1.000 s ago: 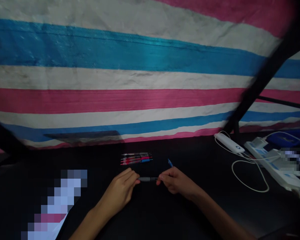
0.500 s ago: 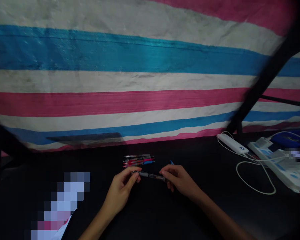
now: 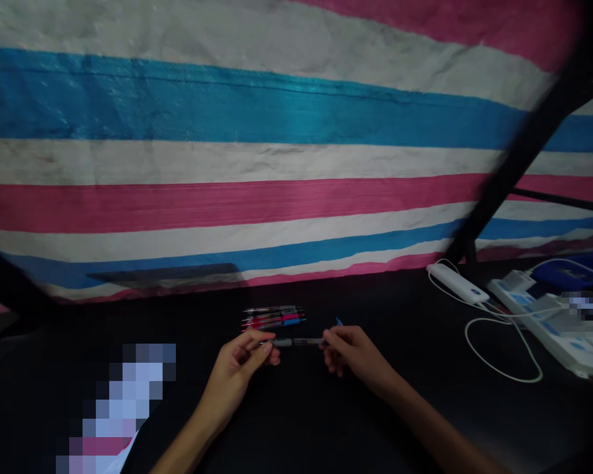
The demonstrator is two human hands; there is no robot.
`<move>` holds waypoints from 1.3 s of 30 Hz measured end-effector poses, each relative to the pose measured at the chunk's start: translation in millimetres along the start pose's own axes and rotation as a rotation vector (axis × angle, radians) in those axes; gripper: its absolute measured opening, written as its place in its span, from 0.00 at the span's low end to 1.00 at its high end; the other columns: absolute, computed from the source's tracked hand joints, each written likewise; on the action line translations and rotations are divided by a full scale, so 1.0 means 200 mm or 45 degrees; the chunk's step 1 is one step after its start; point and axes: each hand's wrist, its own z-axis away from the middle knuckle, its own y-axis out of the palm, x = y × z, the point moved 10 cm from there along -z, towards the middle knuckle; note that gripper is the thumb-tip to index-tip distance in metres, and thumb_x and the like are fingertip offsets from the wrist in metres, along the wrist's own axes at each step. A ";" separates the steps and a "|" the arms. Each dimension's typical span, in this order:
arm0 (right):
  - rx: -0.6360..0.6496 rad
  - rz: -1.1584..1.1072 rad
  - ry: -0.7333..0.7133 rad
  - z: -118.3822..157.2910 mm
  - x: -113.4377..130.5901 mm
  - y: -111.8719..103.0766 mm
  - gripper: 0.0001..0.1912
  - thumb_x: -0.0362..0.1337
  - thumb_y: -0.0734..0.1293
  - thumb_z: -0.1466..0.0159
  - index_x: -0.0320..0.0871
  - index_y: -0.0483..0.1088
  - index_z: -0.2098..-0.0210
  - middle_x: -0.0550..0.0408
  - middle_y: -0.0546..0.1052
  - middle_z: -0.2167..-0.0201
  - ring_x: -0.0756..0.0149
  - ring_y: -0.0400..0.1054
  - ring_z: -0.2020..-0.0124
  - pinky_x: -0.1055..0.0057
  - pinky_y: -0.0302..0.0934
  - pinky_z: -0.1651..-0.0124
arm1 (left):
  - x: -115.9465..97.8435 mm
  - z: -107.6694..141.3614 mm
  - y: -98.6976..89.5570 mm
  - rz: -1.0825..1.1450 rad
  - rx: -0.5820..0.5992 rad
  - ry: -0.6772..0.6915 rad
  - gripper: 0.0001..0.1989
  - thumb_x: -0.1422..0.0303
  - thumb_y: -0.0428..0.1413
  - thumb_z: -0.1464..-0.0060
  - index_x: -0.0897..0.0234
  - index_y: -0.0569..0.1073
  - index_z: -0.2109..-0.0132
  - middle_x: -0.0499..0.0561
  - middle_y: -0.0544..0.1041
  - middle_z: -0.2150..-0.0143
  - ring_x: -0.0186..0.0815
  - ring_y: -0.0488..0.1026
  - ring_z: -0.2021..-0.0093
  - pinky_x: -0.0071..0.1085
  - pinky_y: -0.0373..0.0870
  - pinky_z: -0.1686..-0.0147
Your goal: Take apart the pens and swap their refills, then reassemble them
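Observation:
Between my two hands a dark pen (image 3: 304,342) with a grey grip and a clear barrel is held level, just above the black table. My left hand (image 3: 242,368) pinches its left end between thumb and fingers. The right end is pinched by my right hand (image 3: 350,352), whose fingers hide that tip. Just beyond the pen lie several pens (image 3: 271,320) side by side, with black, red and blue parts. A small blue tip (image 3: 338,322) shows behind my right hand; the rest of it is hidden.
On the right of the black table (image 3: 395,421) are a white power strip (image 3: 538,316), a white power bank (image 3: 457,283) and a looped white cable (image 3: 467,339). A blurred-out pale item lies at lower left. Behind hangs a striped tarp (image 3: 277,204), with a dark frame bar (image 3: 508,164).
The pen has turned from sloping down rightward to nearly level. My right hand has come up slightly and now grips the pen's end more closely; my left hand keeps its pinch.

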 end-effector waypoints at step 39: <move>-0.276 -0.191 -0.287 0.02 0.10 -0.14 0.12 0.36 0.72 0.48 0.43 0.70 0.65 0.60 0.68 0.74 0.73 0.63 0.76 0.74 0.57 0.71 | -0.04 -0.01 -0.01 0.170 -0.026 -0.009 0.07 0.69 0.60 0.49 0.65 0.72 0.62 0.49 0.78 0.68 0.32 0.75 0.66 0.29 0.69 0.59</move>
